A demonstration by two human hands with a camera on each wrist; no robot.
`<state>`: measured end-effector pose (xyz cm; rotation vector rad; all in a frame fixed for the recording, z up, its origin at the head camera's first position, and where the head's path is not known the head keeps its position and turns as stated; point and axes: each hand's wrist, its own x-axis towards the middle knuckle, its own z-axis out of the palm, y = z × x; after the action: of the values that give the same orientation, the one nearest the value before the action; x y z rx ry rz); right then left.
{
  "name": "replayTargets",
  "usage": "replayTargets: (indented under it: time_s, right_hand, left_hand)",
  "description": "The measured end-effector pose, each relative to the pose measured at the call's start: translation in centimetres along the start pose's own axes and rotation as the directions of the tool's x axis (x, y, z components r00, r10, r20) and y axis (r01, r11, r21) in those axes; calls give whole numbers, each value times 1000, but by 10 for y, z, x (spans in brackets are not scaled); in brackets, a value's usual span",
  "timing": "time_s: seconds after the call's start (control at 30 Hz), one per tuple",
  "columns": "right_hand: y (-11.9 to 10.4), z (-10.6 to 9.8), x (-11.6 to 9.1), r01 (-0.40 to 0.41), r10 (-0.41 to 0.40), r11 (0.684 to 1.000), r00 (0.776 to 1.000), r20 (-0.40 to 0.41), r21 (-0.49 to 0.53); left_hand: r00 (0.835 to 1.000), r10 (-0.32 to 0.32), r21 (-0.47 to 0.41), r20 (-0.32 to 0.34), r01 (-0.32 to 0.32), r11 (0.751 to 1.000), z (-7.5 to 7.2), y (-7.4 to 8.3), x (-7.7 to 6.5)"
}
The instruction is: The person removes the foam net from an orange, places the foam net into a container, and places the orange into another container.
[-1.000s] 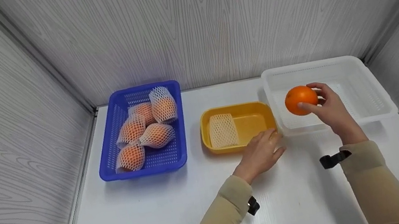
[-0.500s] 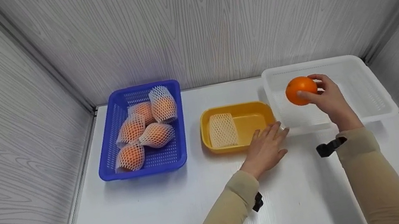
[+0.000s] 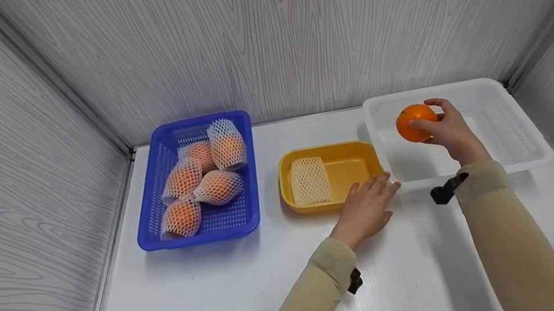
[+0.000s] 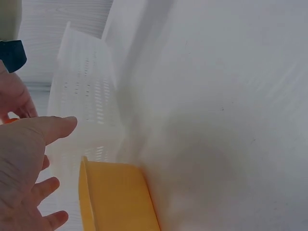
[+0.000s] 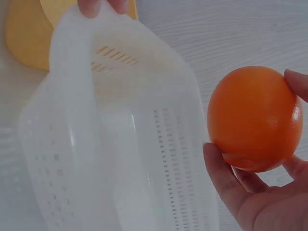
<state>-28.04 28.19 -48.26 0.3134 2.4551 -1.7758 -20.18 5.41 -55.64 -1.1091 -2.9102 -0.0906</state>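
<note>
1 bare orange [image 3: 415, 123], grasped by thumb and fingers of right hand [image 3: 451, 135], over white basket [image 3: 436, 91] in the head view. Left hand [image 3: 365, 210] free, fingers spread, tips at that basket's near-left corner, beside yellow tray [image 3: 346, 170] with 1 flattened net sleeve [image 3: 310, 181]. Blue basket [image 3: 222, 233]: 5 netted fruits [image 3: 219, 187].

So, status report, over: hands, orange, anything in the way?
Right hand grips bare orange above white slotted basket. Left hand, fingers spread, by yellow tub. No obstacle visible below orange.
</note>
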Motion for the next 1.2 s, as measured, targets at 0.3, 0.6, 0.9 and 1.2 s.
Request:
replayTargets:
  time_s: [0.3,0.6,0.9,1.2]
  right_hand:
    - [7,-1,18,-157,156,973,988,20,172]
    - [24,6,26,-327,338,888,941,23,324]
    - [34,12,28,-399,417,870,909,1,289]
    - [47,11,30,-462,472,858,882,12,222]
  left_hand:
    - [1000,-7,-38,27,8,999,2,-2,-5]
    - [1000,-12,-56,23,14,998,0,1,-6]
    - [1000,-3,-88,16,5,996,-4,-1,-7]
    - [1000,4,-63,21,-3,998,-4,-3,-7]
